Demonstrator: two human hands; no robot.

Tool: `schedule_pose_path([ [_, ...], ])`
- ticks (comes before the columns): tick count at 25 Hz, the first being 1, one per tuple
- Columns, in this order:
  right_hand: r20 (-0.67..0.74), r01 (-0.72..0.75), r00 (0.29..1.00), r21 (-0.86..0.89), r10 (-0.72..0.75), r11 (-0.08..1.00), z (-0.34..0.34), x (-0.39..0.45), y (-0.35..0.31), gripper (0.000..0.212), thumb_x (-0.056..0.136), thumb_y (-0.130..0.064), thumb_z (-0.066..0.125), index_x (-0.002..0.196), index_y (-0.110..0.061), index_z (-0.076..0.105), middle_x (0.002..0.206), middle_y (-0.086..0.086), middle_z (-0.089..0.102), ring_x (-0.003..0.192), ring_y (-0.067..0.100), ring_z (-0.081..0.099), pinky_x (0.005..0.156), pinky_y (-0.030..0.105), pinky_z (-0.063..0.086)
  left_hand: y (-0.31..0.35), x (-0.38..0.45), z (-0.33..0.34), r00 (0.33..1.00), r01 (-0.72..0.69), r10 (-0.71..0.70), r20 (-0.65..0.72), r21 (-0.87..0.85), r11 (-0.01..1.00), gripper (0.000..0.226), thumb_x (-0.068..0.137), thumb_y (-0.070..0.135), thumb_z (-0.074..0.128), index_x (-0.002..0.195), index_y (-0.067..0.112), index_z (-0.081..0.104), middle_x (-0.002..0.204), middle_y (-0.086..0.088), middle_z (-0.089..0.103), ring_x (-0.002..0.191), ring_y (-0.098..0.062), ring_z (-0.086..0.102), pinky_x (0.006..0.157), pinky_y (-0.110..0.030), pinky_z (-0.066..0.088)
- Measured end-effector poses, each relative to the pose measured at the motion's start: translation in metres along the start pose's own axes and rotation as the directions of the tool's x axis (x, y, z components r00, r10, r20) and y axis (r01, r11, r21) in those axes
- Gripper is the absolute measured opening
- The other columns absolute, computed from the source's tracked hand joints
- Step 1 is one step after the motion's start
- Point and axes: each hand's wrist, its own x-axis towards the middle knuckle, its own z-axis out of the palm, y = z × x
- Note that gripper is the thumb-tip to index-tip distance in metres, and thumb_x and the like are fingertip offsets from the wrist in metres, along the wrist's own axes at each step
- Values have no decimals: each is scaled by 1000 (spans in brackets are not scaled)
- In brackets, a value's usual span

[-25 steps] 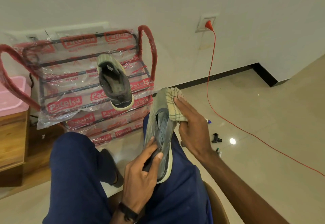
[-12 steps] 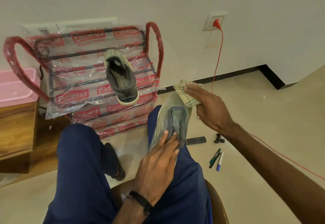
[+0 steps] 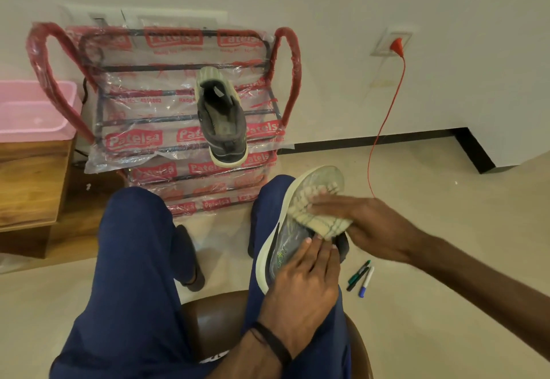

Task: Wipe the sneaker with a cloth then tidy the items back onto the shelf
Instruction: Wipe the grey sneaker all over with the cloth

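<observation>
Here, sneaker (image 3: 300,214) on right thigh, cloth (image 3: 321,217) under right hand (image 3: 372,223) fingers (image 3: 324,206)

Grey sneaker (image 3: 285,229) tilted on right thigh, checked cloth (image 3: 320,222) pressed on upper; wrapped shelf (image 3: 178,104) behind.

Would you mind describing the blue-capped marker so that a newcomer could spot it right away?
Start at the red cable hanging from the wall socket and follow it down to the floor. Just right of the person's knee lie three markers side by side. The blue-capped marker is the rightmost, with a white barrel, while its neighbours are dark with green.
</observation>
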Motion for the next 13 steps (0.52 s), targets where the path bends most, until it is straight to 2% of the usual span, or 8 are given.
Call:
schedule_pose_path([
  [1, 88, 81, 993, 40, -84, 996, 0, -5, -7, 63, 87, -9, 38, 143, -31, 54, 153, -15, 44, 145, -2, 30, 120, 24, 28, 1, 1, 1, 1000, 14, -13, 10, -34, 999, 35, 79, 25, 73, 111, 12, 78, 111, -6, 77, 105, -16, 73, 101, -30, 52],
  [3, 143, 157, 977, -3, -155, 988, -12, -2, 3, 65, 87, -2, 45, 144, -33, 53, 153, -18, 43, 146, -2, 31, 117, 25, 33, 3, 3, 2, 999, 49, -49, 18, -38, 998, 35, 78, 23, 70, 110, 11, 78, 109, -6, 78, 103, -15, 74, 101, -30, 52],
  [5, 57, 50, 997, -122, -43, 991, -21, 10, 25, 68, 87, 3, 53, 142, -37, 53, 153, -16, 44, 143, 4, 38, 111, 38, 45, 5, 5, 1, 995, 66, -67, 75, 14, 998, 46, 74, 24, 78, 117, 8, 75, 118, -10, 75, 114, -19, 70, 105, -32, 52],
  [7, 11, -66, 998, -98, 67, 993, -21, 13, 26, 64, 86, -1, 47, 139, -36, 56, 151, -13, 47, 142, 7, 41, 112, 42, 45, 9, 6, 1, 993, 61, -65, 100, 36, 997, 54, 71, 28, 84, 120, 7, 74, 121, -11, 74, 117, -20, 69, 105, -33, 52],
  [9, 113, 54, 992, -8, -52, 999, -11, 7, 8, 62, 86, -7, 41, 139, -34, 58, 151, -15, 47, 144, 2, 36, 119, 32, 34, 6, 4, -1, 997, 56, -54, 55, -42, 998, 42, 75, 26, 79, 115, 12, 77, 112, -5, 77, 107, -15, 72, 101, -30, 54],
  [10, 175, 124, 976, 31, -128, 992, -9, 1, -1, 63, 87, -3, 43, 140, -33, 58, 151, -18, 47, 145, 0, 34, 119, 28, 31, 2, 0, -3, 999, 47, -46, 15, -85, 995, 36, 77, 24, 76, 112, 15, 78, 107, -2, 78, 101, -13, 73, 98, -28, 55],
  [11, 197, 175, 964, 38, -179, 984, -12, -1, -2, 65, 87, 3, 49, 140, -33, 57, 150, -19, 47, 145, 0, 33, 118, 28, 32, -4, -3, -7, 999, 34, -37, -24, -111, 993, 34, 80, 22, 71, 112, 16, 78, 107, 0, 78, 100, -11, 73, 97, -27, 55],
  [13, 140, 207, 972, -115, -191, 971, -21, 8, 11, 70, 83, 10, 57, 139, -32, 58, 149, -15, 50, 145, 7, 37, 110, 39, 45, -17, -7, -12, 998, 16, -23, -57, -124, 992, 37, 86, 19, 59, 118, 14, 76, 117, -1, 76, 109, -11, 71, 102, -26, 53],
])
